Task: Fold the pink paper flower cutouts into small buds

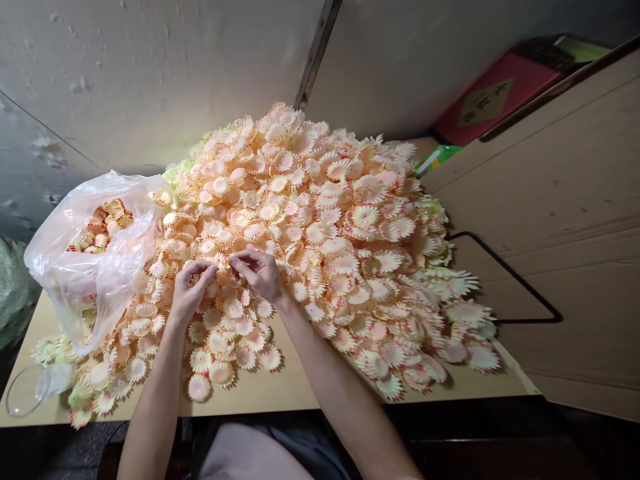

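A big heap of cream, flower-shaped petal discs (365, 217) with notched, red-tipped edges covers much of the table. Over the front of this heap, my left hand (193, 285) is closed, thumb and forefinger pressed together. Close to its right, my right hand (260, 273) is in a pinch too, fingertips pointing at the left hand. Whatever sits in either pinch is too small to tell against the similar pieces behind. Nearer to me, below the hands, lie loose petal discs (220, 373) on the bare wood-coloured tabletop.
To the left stands a clear plastic bag (60, 267) with several red-edged, cupped pieces (103, 230) in it. A clear round dish (27, 393) lies at the front left corner. Cardboard (565, 267) with a black metal bar (520, 273) borders the right side; a wall (175, 80) rises behind.
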### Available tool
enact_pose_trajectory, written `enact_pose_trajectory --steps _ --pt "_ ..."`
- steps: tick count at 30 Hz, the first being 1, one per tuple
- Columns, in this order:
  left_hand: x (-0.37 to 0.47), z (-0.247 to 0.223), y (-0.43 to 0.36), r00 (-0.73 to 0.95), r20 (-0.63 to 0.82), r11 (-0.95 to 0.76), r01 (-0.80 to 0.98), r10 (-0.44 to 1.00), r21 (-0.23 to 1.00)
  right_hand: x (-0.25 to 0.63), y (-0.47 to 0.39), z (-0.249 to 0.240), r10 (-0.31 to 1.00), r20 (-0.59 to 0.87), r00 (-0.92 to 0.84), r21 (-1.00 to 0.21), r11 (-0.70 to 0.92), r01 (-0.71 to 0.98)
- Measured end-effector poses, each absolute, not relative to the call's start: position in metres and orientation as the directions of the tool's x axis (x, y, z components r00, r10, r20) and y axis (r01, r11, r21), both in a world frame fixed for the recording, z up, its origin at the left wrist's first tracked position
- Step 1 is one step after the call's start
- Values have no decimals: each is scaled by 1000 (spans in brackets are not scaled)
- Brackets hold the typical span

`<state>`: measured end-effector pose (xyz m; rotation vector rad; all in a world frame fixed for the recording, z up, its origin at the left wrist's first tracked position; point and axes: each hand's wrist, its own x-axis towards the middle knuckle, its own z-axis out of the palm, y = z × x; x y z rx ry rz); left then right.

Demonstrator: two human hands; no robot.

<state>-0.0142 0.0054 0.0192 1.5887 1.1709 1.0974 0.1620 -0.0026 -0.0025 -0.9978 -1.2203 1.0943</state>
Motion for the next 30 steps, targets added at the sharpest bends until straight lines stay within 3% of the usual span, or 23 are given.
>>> enact_pose_trajectory --steps 10,15,18,24,30 --pt "-13 16 1 230 120 -138 66 966 988 160 3 -4 971 130 201 -965 170 -201" --pt "-20 14 2 118 115 -104 -98 986 990 173 8 -2 943 84 321 -957 166 -237" --pt "-21 14 4 78 182 -182 -4 980 983 173 7 -2 963 88 253 -961 149 -232" --pt "-12 22 1 155 253 -284 229 955 931 165 -2 2 986 139 90 -973 153 -175" --pt "-5 22 0 181 263 -302 240 948 923 163 -9 7 982 134 -134 -982 113 -153"
